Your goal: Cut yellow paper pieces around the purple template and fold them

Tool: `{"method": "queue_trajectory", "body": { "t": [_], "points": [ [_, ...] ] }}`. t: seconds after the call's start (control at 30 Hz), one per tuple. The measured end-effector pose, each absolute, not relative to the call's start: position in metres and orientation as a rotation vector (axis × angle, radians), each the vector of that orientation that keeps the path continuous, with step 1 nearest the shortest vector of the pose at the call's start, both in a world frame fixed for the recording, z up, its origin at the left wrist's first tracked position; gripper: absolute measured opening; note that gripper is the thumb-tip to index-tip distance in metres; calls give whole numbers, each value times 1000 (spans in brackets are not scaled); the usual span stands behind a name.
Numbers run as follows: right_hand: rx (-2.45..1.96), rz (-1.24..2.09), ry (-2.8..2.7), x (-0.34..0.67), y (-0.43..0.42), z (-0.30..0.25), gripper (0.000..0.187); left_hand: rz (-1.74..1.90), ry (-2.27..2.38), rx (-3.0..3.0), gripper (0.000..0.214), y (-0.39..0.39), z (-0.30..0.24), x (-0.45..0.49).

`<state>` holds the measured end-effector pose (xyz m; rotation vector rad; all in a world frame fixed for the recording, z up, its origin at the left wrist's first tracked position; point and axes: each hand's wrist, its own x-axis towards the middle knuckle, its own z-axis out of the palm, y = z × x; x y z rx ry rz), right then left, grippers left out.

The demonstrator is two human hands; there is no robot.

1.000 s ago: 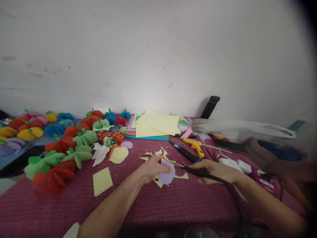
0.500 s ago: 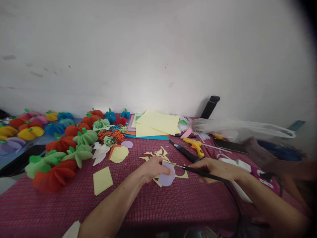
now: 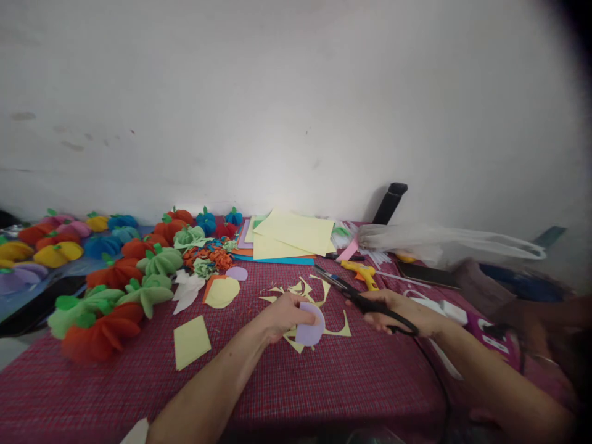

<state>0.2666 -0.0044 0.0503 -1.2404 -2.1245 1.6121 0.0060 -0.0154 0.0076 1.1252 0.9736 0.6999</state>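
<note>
My left hand (image 3: 290,316) pinches a round lilac piece (image 3: 309,332) between thumb and fingers, just above the table. Under and around it lie curved pale yellow offcuts (image 3: 342,327). To the right, my right hand (image 3: 393,308) is closed around the black handles of scissors (image 3: 370,306), whose blades point up and left, apart from the lilac piece. The blades overlap a dark tool on the cloth, so I cannot tell how wide they stand. Left of my left hand lie a stack of pale yellow rounds (image 3: 222,292) and a stack of yellow squares (image 3: 192,343).
Several felt pumpkins (image 3: 160,261) crowd the left side. Yellow sheets (image 3: 296,233) lie at the back, with orange scraps (image 3: 215,256) beside them. A yellow glue gun (image 3: 363,271), a plastic bag (image 3: 416,237) and a dark phone-like slab (image 3: 428,275) lie right.
My right hand has drawn the scissors away from the lilac piece, and their blades now point more toward the back. My left hand keeps the piece in nearly the same place.
</note>
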Motion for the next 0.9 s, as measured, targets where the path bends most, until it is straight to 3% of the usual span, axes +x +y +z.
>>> {"method": "queue_trajectory", "body": {
  "t": [0.13,0.43,0.9],
  "points": [
    [-1200,1545,-2071,258,-6,47,54,879,978,1013,23,-11,8,7],
    [-1028,1362,-1608,205,-8,34,50,1106,880,850,23,-9,14,7],
    [-834,1416,-1376,166,0,36,47,1109,767,670,23,-4,9,5]
  ]
}}
